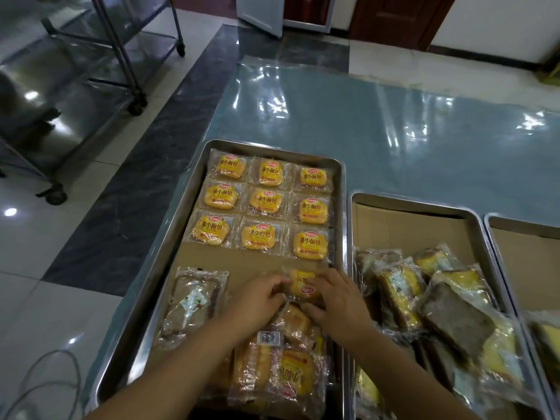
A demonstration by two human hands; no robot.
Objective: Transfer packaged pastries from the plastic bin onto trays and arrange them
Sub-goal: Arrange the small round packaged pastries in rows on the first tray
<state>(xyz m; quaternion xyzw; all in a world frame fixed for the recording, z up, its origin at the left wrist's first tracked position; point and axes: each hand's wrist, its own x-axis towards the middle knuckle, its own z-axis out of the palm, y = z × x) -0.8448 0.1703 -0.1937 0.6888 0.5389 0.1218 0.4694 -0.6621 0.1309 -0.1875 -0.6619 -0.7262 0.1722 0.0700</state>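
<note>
- We see three rows of pastries (pixel 263 201) filling the left tray's (pixel 178 213) far half.
- Right of it, the middle tray (pixel 424 206) holds a heap of packs (pixel 448 310).

Dim, glare-streaked, soft wide-angle edges

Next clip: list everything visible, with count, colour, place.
left tray: one, steel, table's left edge.
gridded bread packets: nine, yellow, left tray's far end.
held bread packet: one, yellow, below the grid.
brown pastry packet: one, clear-wrapped, left tray's left side.
packet pile: several, yellow, left tray's near end.
middle tray: one, steel, beside left tray.
heaped packets: many, brown and yellow, middle tray.
right tray: one, steel, frame's right edge.
table: one, bluish, under trays.
wheeled rack: at least one, steel, floor at left.
left hand: one, pinching held bread packet.
right hand: one, gripping it too.
</note>
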